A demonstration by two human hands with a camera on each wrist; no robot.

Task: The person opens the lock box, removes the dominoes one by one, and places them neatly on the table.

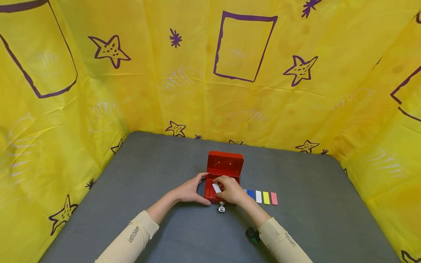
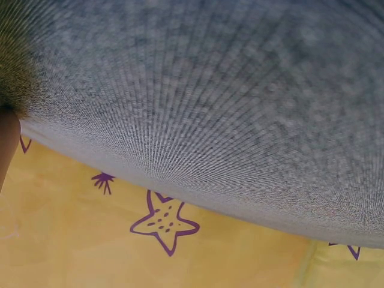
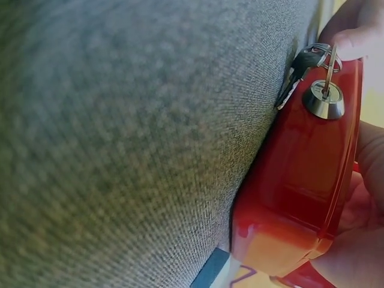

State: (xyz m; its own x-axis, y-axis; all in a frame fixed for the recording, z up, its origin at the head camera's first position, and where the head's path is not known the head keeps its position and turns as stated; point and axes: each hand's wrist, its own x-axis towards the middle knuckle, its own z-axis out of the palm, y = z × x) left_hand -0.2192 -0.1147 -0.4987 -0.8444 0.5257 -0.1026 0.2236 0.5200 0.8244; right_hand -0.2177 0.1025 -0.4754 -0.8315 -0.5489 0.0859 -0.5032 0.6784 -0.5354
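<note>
A small red metal cash box (image 1: 208,190) sits on the grey table with its lid (image 1: 225,164) raised at the back. My left hand (image 1: 190,190) holds the box's left side, thumb at the front corner and fingers toward the back. Over the open box, my right hand (image 1: 231,190) pinches a small white rectangular strip (image 1: 216,187), which slants above the inside. The right hand hides much of the interior. A key (image 3: 330,66) stands in the round front lock (image 3: 324,101), with another key (image 3: 295,73) hanging from its ring.
Right of the box lies a row of coloured strips: blue (image 1: 251,194), white (image 1: 258,197), yellow (image 1: 266,198) and pink (image 1: 274,198), with a light blue one partly hidden. A small black-and-green thing (image 1: 252,235) shows beside my right sleeve. Yellow patterned cloth (image 1: 197,98) encloses the table.
</note>
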